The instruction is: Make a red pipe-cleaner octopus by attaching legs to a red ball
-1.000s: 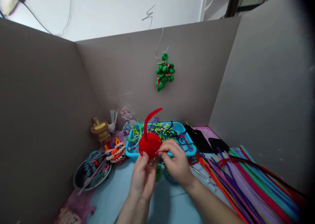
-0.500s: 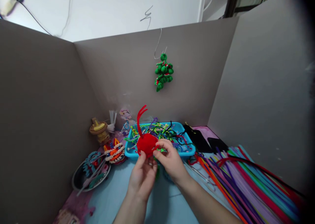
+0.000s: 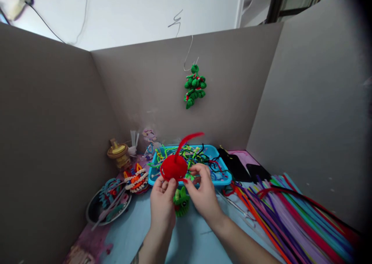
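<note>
A round red pipe-cleaner piece (image 3: 173,167) is held up in front of the blue basket, with a long fuzzy stem (image 3: 186,141) rising from its top and bending right. My left hand (image 3: 163,200) is closed on its lower edge, thumb in front. At the piece's lower right, my right hand (image 3: 203,192) has its thumb and fingers around a short red pipe-cleaner end (image 3: 184,181); the fingertips are partly hidden. Below and between my hands sits a green pipe-cleaner figure (image 3: 181,203) with a dark eye, partly covered by my left hand.
The blue basket (image 3: 225,179) holds many pipe-cleaner scraps. Colourful pipe cleaners (image 3: 296,213) lie in a bundle at right, beside scissors (image 3: 236,206). A metal bowl (image 3: 90,217) and an orange-and-white piece (image 3: 136,180) stand left. A green ornament (image 3: 194,86) hangs from wire on the grey panel (image 3: 139,86).
The red piece has turned in my hands, so its long stem now leans right instead of standing up. My left hand has shifted its hold, and the green figure below has come into view.
</note>
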Demonstrator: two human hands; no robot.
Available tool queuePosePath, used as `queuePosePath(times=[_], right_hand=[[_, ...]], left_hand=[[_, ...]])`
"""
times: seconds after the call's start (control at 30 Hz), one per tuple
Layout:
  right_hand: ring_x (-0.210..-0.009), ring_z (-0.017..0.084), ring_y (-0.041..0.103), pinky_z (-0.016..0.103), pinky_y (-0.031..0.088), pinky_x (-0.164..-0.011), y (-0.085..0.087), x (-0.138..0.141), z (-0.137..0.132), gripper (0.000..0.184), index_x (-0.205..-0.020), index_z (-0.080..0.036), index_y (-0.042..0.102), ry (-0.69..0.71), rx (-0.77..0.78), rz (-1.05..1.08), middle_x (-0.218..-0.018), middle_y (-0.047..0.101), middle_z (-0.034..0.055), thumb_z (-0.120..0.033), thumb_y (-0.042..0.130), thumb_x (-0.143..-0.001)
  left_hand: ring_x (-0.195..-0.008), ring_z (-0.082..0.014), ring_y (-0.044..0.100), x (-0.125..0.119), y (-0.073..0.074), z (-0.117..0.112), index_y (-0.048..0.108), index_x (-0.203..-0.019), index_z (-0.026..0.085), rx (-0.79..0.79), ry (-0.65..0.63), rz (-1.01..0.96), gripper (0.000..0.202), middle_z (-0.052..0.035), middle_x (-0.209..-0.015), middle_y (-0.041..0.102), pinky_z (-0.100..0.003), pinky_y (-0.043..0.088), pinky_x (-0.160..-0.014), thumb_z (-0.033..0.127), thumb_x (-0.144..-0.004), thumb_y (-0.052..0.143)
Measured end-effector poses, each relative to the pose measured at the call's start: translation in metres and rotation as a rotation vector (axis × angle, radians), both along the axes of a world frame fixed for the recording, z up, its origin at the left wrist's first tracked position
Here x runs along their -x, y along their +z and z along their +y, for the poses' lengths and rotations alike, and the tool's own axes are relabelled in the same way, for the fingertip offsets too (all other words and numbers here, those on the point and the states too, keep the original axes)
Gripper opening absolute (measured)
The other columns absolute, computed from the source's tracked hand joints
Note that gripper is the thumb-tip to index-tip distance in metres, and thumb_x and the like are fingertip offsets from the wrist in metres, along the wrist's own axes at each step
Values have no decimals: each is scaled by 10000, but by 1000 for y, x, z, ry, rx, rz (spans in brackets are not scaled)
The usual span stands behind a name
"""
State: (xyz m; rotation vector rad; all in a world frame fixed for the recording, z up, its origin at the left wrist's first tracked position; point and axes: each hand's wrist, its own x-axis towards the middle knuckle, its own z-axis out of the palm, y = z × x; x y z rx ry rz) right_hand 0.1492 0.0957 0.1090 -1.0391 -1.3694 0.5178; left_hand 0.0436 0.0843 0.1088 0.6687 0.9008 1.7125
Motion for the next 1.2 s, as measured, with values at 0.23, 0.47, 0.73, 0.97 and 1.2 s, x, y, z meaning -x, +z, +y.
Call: queuePosePath(times=[0.23, 0.47, 0.73, 0.97, 1.2], right_hand=[[-876, 219, 546, 359, 444, -787, 9, -7, -7, 109, -878, -213, 611, 50, -211, -305, -877, 613, 55, -135, 590, -805], [-816, 206, 544, 340, 443, -754, 5, -8, -3, 139, -798, -195, 601, 36, -190, -420, -822, 623, 58, -102, 511, -849], [-791, 199, 534, 327, 421, -744, 5, -8, -1, 137, -762, -186, 586, 22, -215, -444, -787, 613, 46, -111, 514, -852], [-750, 204, 513, 319, 399, -693, 4, -7, -3, 145, -707, -183, 541, -43, -226, -484, -732, 574, 45, -103, 507, -822], [-729, 202, 508, 316, 385, -675, 5, -5, -5, 159, -685, -183, 527, -86, -217, -485, -711, 562, 44, -101, 496, -818]], left_hand=[[-747, -121, 633, 7, 1, -1, 619, -877, 173, -48, 31, 205, 247, -8, -799, 692, -214, 469, -716, 283, -695, 744], [-673, -99, 601, 1, 0, -4, 599, -796, 165, -2, 12, 228, 245, 25, -704, 658, -192, 455, -667, 244, -646, 776], [-646, -109, 631, 0, -1, -4, 589, -824, 151, 23, 76, 258, 312, 3, -684, 677, -193, 482, -632, 224, -596, 790], [-635, -126, 666, -2, 1, -9, 601, -825, 158, 1, 140, 371, 278, -6, -684, 701, -209, 517, -629, 221, -614, 769], [-649, -138, 672, -1, -4, -8, 618, -828, 159, -18, 153, 388, 281, -15, -704, 706, -224, 529, -643, 234, -608, 776]])
